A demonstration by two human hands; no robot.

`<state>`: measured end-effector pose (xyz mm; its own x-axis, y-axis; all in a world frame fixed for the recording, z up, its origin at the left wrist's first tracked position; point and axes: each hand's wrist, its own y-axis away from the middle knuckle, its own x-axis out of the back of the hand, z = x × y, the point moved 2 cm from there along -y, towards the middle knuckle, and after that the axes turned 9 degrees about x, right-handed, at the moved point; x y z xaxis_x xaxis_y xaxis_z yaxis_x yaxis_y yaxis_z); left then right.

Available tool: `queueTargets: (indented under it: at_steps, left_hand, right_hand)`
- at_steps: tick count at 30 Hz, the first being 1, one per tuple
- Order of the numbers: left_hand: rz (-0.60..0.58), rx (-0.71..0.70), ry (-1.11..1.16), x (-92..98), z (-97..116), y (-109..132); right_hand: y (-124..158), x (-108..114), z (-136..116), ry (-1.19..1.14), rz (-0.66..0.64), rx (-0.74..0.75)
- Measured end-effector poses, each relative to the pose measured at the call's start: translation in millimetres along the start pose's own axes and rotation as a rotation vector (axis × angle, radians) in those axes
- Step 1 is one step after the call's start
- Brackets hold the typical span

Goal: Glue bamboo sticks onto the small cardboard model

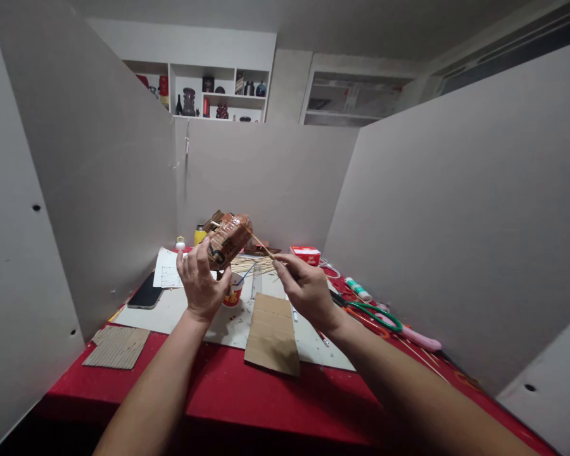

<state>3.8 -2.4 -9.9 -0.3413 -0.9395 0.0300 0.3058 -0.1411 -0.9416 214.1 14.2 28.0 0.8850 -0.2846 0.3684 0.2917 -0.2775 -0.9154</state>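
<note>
My left hand (202, 285) is closed around a brown cardboard model (230, 239), holding it tilted above the table. Dark printing marks its side, and part of the surface looks glossy. In my right hand (311, 288), a thin wooden stick (262, 243) is pinched between thumb and fingers. The stick's far tip meets the right end of the model; whether it is only touching or stuck in cannot be seen. Below the model stands a red paper cup (232, 299) with a thin blue stick (246, 273) leaning in it. A flat cardboard piece (272, 332) lies between my forearms.
Red cloth (218, 380) covers the table, with a pale board on it. A phone (145, 292), a printed sheet (167, 269) and corrugated cardboard (118, 347) lie left. Scissors with green handles (384, 316) and a red box (305, 254) are right. Grey panels (266, 177) enclose three sides.
</note>
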Motion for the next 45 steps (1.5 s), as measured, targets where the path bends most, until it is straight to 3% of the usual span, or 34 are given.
queueTargets:
  at_steps: [4,8,14,18,24,29,33,39,45]
  left_hand:
    - [0.036,0.151,0.069,4.7,3,-5]
    - [0.045,0.399,0.302,10.3,1,-12]
    - [-0.072,0.853,0.849,8.4,-11,-24]
    - [-0.161,1.093,1.047,6.5,-12,-27]
    - [-0.355,1.243,1.221,2.3,-6,-25]
    - [-0.462,1.416,1.31,-3.0,-3,-22]
    - [-0.498,1.462,1.357,-4.9,-1,-21]
    - [-0.66,1.543,1.436,-6.7,2,-17]
    - [-0.702,1.566,1.491,-8.5,2,-12]
  right_hand:
    - [3,4,1,-0.221,0.094,-0.206]
    - [12,2,8,-0.38,0.173,-0.318]
    - [32,-2,22,-0.488,0.201,-0.408]
    - [41,-4,21,-0.474,0.171,-0.388]
    - [42,0,13,-0.338,0.152,-0.194]
    - [41,4,15,-0.292,0.209,-0.157]
    - [39,6,17,-0.268,0.217,-0.135]
    - [44,7,20,-0.245,0.212,-0.106]
    - [50,-1,19,-0.22,0.157,-0.084]
